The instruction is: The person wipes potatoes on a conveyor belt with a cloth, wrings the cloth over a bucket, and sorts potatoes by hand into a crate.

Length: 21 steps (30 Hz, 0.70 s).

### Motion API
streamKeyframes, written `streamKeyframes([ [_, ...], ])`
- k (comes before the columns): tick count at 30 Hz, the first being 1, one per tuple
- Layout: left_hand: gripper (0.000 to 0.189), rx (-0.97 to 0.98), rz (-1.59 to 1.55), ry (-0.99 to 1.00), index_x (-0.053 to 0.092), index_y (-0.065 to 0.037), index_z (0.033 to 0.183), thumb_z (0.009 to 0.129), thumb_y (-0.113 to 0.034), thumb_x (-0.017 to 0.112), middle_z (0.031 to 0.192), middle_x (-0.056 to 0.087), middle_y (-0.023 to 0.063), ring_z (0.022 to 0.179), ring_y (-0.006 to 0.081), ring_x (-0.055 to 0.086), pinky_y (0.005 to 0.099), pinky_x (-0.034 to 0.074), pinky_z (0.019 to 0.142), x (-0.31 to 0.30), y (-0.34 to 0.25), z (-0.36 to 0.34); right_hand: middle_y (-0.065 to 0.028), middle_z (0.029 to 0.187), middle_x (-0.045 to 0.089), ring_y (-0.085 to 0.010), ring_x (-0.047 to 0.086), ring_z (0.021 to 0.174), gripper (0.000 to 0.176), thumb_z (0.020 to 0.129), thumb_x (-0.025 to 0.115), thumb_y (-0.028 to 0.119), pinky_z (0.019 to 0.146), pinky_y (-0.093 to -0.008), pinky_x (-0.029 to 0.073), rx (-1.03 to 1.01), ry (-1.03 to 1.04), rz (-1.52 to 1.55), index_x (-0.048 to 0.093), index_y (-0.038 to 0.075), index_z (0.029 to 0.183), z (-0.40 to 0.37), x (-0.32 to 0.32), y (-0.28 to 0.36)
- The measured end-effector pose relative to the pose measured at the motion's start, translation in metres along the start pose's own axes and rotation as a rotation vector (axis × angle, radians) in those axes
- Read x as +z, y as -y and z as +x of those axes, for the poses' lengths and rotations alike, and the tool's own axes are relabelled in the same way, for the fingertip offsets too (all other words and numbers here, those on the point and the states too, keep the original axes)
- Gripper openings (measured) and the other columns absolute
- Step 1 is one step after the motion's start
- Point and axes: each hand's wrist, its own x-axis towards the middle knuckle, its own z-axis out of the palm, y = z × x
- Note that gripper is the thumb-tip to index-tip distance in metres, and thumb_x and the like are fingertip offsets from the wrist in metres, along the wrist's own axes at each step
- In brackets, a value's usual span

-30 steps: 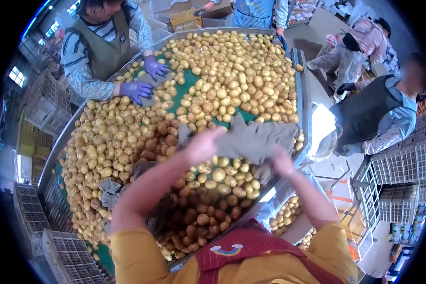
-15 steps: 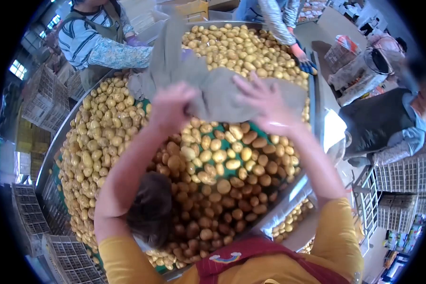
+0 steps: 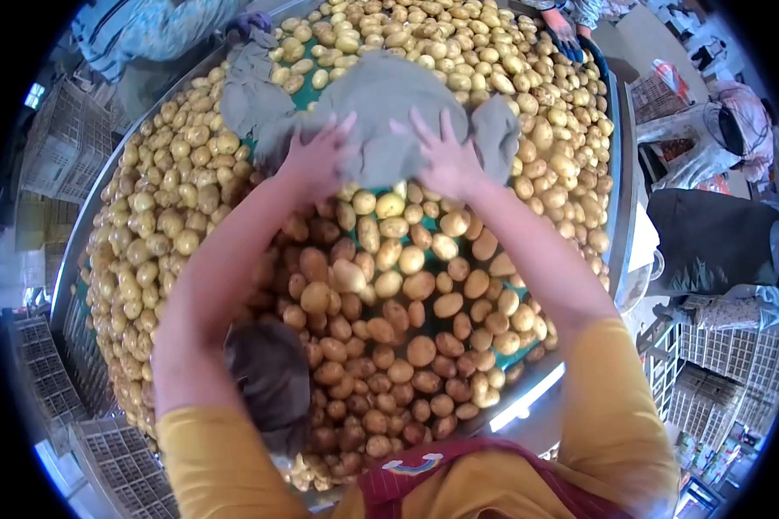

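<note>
A grey cloth (image 3: 388, 108) lies bunched across the potatoes (image 3: 389, 285) on a large metal-rimmed table. My left hand (image 3: 314, 164) presses on the cloth's near left part, fingers spread. On its near right part rests my right hand (image 3: 444, 163), also with fingers apart and palm down. Under the cloth, whatever it covers is hidden. Close to my left forearm, a dark brown cloth (image 3: 270, 381) sits on the potatoes. Patches of green surface show between potatoes near the middle.
A metal rim (image 3: 621, 199) borders the table. At the far left a co-worker's patterned sleeve (image 3: 177, 30) reaches in, and at the far right another person's gloved hand (image 3: 564, 39) is over the potatoes. Plastic crates (image 3: 121, 463) stand around the table.
The grey cloth, earlier partly raised and blurred, now lies lower and more spread over the potatoes. Both my hands have settled onto it, and the view has shifted.
</note>
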Motion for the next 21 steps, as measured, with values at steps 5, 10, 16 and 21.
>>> streamKeyframes([
  [5, 0.076, 0.283, -0.097, 0.280, 0.044, -0.044, 0.150, 0.081, -0.025, 0.067, 0.170, 0.014, 0.0035, 0.154, 0.0451, 0.011, 0.0794, 0.023, 0.107, -0.013, -0.048, -0.132, -0.0025, 0.169, 0.015, -0.0448, 0.002, 0.154, 0.069, 0.089, 0.060, 0.048, 0.109, -0.0804, 0.022, -0.305, 0.279, -0.181, 0.036, 0.041, 0.154, -0.156, -0.019, 0.048],
  [10, 0.073, 0.273, -0.057, -0.196, 0.041, -0.051, 0.148, 0.082, -0.042, 0.071, 0.164, 0.029, 0.0080, 0.150, 0.0488, 0.020, 0.0814, 0.023, 0.106, 0.019, -0.041, -0.046, -0.0016, 0.163, 0.029, -0.0383, 0.010, 0.154, 0.061, 0.079, 0.067, 0.047, 0.105, -0.0848, 0.020, -0.269, 0.274, -0.313, 0.059, 0.027, 0.136, -0.074, -0.004, 0.020],
  [16, 0.069, -0.135, 0.020, -0.274, 0.042, -0.036, 0.152, 0.088, -0.052, 0.065, 0.167, 0.021, 0.0009, 0.152, 0.0401, 0.020, 0.0792, 0.027, 0.106, 0.037, 0.028, 0.061, 0.0014, 0.168, 0.020, -0.0360, 0.001, 0.156, 0.054, 0.098, 0.041, 0.054, 0.104, -0.0875, 0.012, 0.045, 0.107, -0.150, 0.064, 0.019, 0.132, 0.019, -0.005, 0.026],
  [21, 0.071, 0.225, -0.213, 0.189, 0.047, -0.040, 0.148, 0.080, -0.037, 0.069, 0.169, 0.015, 0.0071, 0.153, 0.0468, 0.014, 0.0754, 0.030, 0.105, 0.029, -0.028, -0.109, -0.0026, 0.170, 0.014, -0.0410, -0.001, 0.155, 0.042, 0.095, 0.048, 0.040, 0.103, -0.0882, 0.015, -0.224, 0.333, -0.114, 0.064, 0.027, 0.132, -0.106, -0.013, 0.052],
])
